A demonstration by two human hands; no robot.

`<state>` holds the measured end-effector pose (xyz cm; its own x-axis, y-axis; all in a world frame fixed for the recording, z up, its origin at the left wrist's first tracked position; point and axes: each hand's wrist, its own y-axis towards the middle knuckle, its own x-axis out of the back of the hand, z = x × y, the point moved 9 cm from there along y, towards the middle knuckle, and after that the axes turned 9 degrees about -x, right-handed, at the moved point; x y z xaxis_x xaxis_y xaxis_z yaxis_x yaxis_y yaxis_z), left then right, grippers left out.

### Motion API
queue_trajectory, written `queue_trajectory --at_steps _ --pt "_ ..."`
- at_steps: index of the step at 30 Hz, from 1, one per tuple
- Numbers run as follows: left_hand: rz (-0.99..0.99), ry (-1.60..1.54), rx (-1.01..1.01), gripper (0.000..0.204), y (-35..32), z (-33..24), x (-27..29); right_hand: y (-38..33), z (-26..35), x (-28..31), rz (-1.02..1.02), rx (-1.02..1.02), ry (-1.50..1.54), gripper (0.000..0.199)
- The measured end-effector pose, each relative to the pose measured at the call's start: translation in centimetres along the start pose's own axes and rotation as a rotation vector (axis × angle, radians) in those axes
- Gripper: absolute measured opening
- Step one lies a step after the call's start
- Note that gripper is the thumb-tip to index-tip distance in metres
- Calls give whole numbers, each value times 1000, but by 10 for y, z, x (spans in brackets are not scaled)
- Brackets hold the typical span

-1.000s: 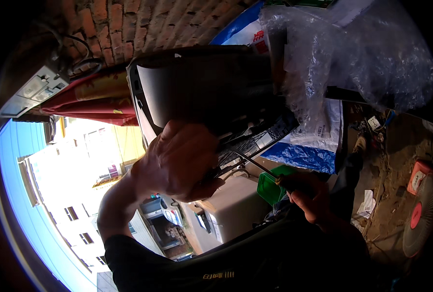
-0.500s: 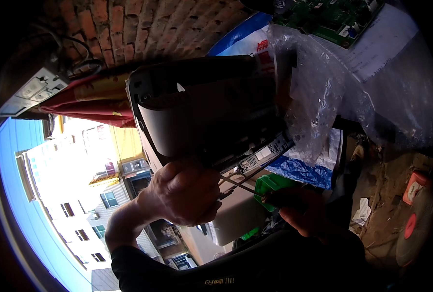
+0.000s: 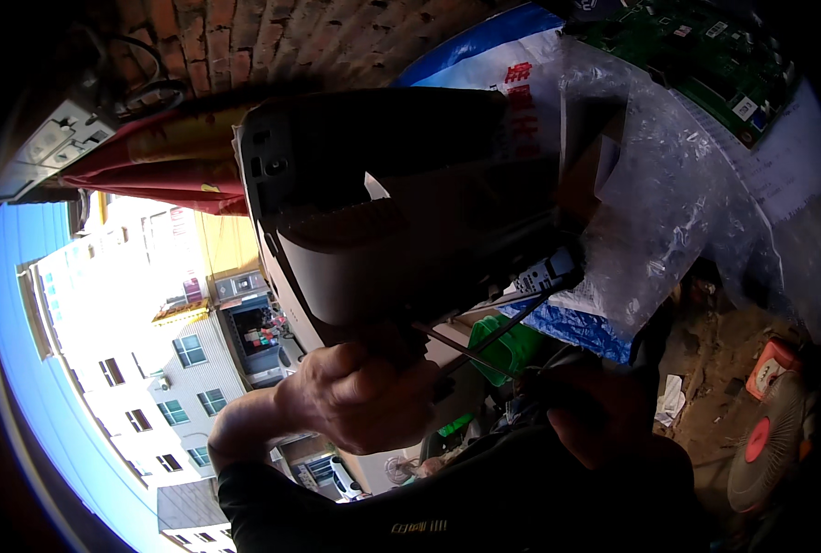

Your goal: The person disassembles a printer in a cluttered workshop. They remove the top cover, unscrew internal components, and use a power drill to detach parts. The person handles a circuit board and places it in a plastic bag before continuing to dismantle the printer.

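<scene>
A pale grey machine housing (image 3: 346,276), printer-like with a dark hollow, fills the middle of the view. At its lower edge my left hand (image 3: 364,392) is closed, fingers curled around a dark part in shadow that I cannot make out. A thin dark rod (image 3: 470,354) slants down from there toward my right hand (image 3: 599,415). That hand is mostly in shadow, its fingers closed around the rod's lower end; whether the rod has a handle is hidden. A small light-grey panel (image 3: 544,274) with ports shows at the housing's right side.
Clear plastic wrap (image 3: 659,194) and a green circuit board (image 3: 696,55) lie at upper right. Below the housing is a green container (image 3: 507,348). A round fan-like disc (image 3: 761,452) and a red box (image 3: 773,367) sit at lower right. A brick wall (image 3: 272,41) stands behind.
Both hands have shifted slightly down and right, with the rod between them. The housing appears lower, and the plastic wrap and circuit board appear further right as the view turns.
</scene>
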<state>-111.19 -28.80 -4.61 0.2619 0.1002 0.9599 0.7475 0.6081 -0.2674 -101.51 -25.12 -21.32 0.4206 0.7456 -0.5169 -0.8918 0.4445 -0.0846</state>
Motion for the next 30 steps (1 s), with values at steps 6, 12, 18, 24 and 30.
queue_trajectory --at_steps 6,12,18,24,30 --pt "-41 -47 36 11 -3 1 2 26 -12 13 -15 100 232 31" --pt "-65 -11 18 14 0 2 2 65 -76 -26 201 32 458 35" --pt "-48 -37 71 18 -1 3 3 50 -48 -15 177 -45 394 34" --pt "-67 -35 39 17 1 5 4 21 42 11 47 61 -147 37" --pt "-108 3 17 9 -4 1 2 18 30 26 87 -86 -169 38"
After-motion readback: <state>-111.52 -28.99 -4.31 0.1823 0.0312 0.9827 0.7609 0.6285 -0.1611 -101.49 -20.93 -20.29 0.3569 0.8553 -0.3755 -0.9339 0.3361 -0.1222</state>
